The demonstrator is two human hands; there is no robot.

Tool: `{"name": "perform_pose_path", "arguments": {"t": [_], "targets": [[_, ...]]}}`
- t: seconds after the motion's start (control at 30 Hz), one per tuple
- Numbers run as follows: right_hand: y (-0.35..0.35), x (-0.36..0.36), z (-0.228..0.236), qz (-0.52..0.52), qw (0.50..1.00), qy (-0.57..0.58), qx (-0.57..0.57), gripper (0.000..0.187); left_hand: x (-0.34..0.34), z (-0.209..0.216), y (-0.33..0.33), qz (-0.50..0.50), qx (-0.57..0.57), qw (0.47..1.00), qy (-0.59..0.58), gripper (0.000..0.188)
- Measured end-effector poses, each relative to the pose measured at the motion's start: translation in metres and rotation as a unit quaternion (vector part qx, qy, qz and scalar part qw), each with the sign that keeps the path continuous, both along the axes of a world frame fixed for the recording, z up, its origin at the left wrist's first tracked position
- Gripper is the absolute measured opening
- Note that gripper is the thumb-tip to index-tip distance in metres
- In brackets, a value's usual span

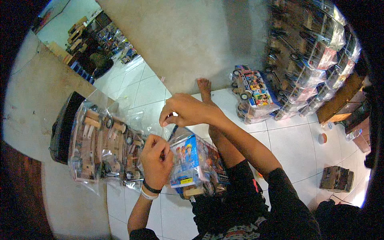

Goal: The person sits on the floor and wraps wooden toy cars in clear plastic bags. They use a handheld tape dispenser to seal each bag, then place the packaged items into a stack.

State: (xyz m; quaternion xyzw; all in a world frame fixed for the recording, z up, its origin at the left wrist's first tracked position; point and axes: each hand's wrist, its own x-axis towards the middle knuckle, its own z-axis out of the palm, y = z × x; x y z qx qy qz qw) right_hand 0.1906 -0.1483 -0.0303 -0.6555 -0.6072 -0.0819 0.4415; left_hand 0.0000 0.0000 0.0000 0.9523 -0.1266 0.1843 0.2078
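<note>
White tiles cover the floor (288,146) under my remote view, with a bare grey wall (192,44) beyond. My landmark is the toy truck (188,160), one piece in clear plastic, set on the person's lap.

It lies just right of the left hand (154,162) and below the right hand (186,110), on the near side of it. I see its blue picture panel facing up and toward the left hand; the long axis is foreshortened, and I cannot tell which end is the front.

I see the left hand's fingers curled at the truck's left edge, but cannot tell whether they grip the wrap. Above the truck, the right hand's thumb and forefinger bend close to each other; whether they pinch anything I cannot make out.

Left of the truck lies one clear-wrapped bundle (96,148) of wooden toys, too tangled for me to count, with one black case (62,132) on its far side. Up and right of the truck I find one wrapped vehicle (256,90), then a tall stack (304,68) of others, uncountable here. Well to the right are one small reddish lid (322,138) and one dark block (337,179).
</note>
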Motion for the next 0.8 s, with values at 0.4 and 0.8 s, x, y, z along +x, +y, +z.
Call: {"name": "perform_pose_path", "arguments": {"t": [0.4,0.8], "targets": [[0.027,0.001,0.017,-0.057,0.997,-0.048,-0.034,0.012,0.028,0.000,0.008,0.087,0.021,0.993,0.078,0.036],[-0.041,-0.049,0.012,-0.111,0.984,-0.123,-0.058,0.018,-0.010,0.007,-0.007,-0.017,0.134,0.990,0.043,0.051]]}}
